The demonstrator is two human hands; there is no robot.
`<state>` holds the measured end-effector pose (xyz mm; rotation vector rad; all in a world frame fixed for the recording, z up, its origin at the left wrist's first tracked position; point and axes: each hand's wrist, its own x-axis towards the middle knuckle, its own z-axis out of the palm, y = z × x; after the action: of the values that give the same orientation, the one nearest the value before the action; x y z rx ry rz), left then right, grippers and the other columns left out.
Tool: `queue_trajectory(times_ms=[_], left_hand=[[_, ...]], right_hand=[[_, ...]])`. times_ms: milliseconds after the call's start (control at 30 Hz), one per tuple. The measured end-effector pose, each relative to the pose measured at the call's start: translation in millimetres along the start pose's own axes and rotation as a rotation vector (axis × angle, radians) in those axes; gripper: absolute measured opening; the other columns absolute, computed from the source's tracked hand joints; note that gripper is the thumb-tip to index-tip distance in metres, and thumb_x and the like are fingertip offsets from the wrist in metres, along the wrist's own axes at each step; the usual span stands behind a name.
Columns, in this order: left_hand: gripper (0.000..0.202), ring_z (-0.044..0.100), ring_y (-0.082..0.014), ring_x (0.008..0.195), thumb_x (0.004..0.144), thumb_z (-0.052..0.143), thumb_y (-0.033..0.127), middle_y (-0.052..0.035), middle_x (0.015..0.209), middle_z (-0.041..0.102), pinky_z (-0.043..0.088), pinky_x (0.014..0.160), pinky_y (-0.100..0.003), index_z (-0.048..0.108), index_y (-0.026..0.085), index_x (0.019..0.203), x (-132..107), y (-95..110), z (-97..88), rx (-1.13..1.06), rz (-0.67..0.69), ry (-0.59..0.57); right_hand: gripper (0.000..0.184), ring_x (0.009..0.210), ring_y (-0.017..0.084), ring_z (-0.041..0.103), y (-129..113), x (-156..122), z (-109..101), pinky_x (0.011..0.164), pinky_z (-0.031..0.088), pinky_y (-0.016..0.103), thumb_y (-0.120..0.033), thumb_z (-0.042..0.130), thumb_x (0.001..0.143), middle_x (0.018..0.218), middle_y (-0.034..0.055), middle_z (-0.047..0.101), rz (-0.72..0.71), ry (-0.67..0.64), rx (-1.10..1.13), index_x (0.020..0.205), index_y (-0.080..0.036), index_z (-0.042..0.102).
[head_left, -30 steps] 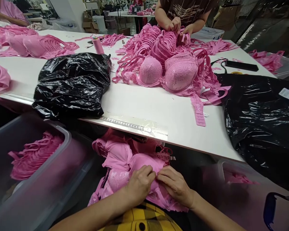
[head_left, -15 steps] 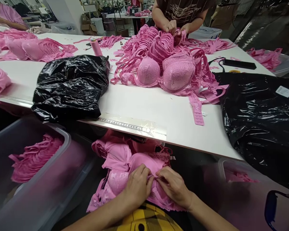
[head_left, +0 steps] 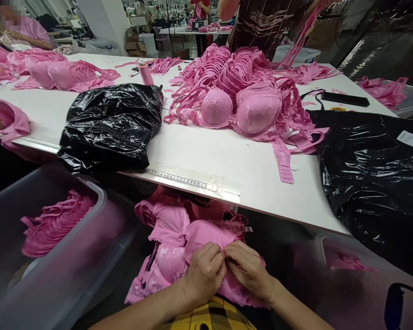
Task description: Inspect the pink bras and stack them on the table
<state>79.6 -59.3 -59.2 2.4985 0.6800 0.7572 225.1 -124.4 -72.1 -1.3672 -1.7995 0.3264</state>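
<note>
On my lap, below the table edge, lies a pile of pink lace bras [head_left: 179,229]. My left hand [head_left: 204,272] and my right hand [head_left: 249,270] meet on the top bra, fingers curled and pinching its pink fabric between them at the middle. A yellow and black checked cloth [head_left: 206,316] shows under my forearms. On the white table [head_left: 209,156] above stands a long stack of pink bras [head_left: 241,96].
Black plastic bags lie at the table's left [head_left: 106,123] and right [head_left: 375,169]. A measuring tape [head_left: 189,179] is stuck along the near edge. A grey bin [head_left: 44,238] with pink bras stands at my left. A person [head_left: 265,23] stands across the table; another sits far left.
The person across the table has lifted both hands off the stack, raising a pink strap. My hands have stayed pinched together on the top bra, shifting only slightly.
</note>
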Motion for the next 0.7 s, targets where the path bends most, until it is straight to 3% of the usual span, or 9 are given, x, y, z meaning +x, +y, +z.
queue_trajectory(times_ms=[100,167,300,433,533,700], left_hand=[[0.018,0.053,-0.014,0.058,0.075,0.044,0.005,-0.0031,0.064,0.056,0.042,0.054,-0.024,0.056,0.015,0.068,-2,-1,1.3,-0.055,-0.082,-0.013],[0.016,0.053,-0.013,0.058,0.077,0.045,0.006,-0.0026,0.066,0.056,0.043,0.056,-0.023,0.056,0.015,0.069,-1,-2,1.2,-0.089,-0.174,-0.037],[0.015,0.052,-0.0124,0.057,0.077,0.046,0.007,-0.002,0.065,0.055,0.043,0.056,-0.023,0.055,0.016,0.068,1,-4,0.3,-0.104,-0.205,-0.043],[0.016,0.053,-0.0121,0.057,0.076,0.046,0.007,-0.0018,0.065,0.056,0.043,0.055,-0.023,0.055,0.016,0.067,3,-3,-0.4,-0.124,-0.2,-0.041],[0.015,0.053,-0.0122,0.057,0.076,0.046,0.006,-0.002,0.065,0.056,0.042,0.055,-0.022,0.056,0.016,0.069,2,-2,0.4,-0.128,-0.2,-0.026],[0.016,0.054,-0.014,0.059,0.076,0.045,0.006,-0.0029,0.064,0.057,0.043,0.055,-0.024,0.056,0.016,0.068,-1,-2,5.2,-0.114,-0.136,0.0]], right_hand=[[0.014,0.067,0.016,0.058,-1,-1,5,0.06,0.051,0.029,-0.009,0.046,0.086,0.072,0.0038,0.061,0.099,0.02,-0.02,0.082,-0.019,0.055],[0.011,0.077,0.018,0.063,0,-4,5,0.067,0.055,0.031,-0.01,0.05,0.085,0.083,0.0065,0.066,0.115,0.032,-0.029,0.09,-0.018,0.056],[0.027,0.1,0.02,0.063,3,-15,-2,0.085,0.055,0.033,-0.012,0.051,0.086,0.108,0.0113,0.066,0.037,0.018,-0.038,0.113,-0.018,0.055],[0.038,0.102,0.021,0.063,1,-19,-11,0.086,0.055,0.035,-0.011,0.051,0.086,0.11,0.0113,0.066,0.023,0.032,-0.072,0.123,-0.018,0.051],[0.033,0.093,0.021,0.064,-2,-15,-13,0.08,0.056,0.035,-0.014,0.055,0.085,0.1,0.0099,0.068,0.097,0.078,-0.052,0.117,-0.019,0.054],[0.008,0.062,0.015,0.059,-8,-4,-2,0.055,0.05,0.026,-0.015,0.054,0.083,0.068,0.0018,0.062,0.227,0.102,0.032,0.082,-0.02,0.06]])
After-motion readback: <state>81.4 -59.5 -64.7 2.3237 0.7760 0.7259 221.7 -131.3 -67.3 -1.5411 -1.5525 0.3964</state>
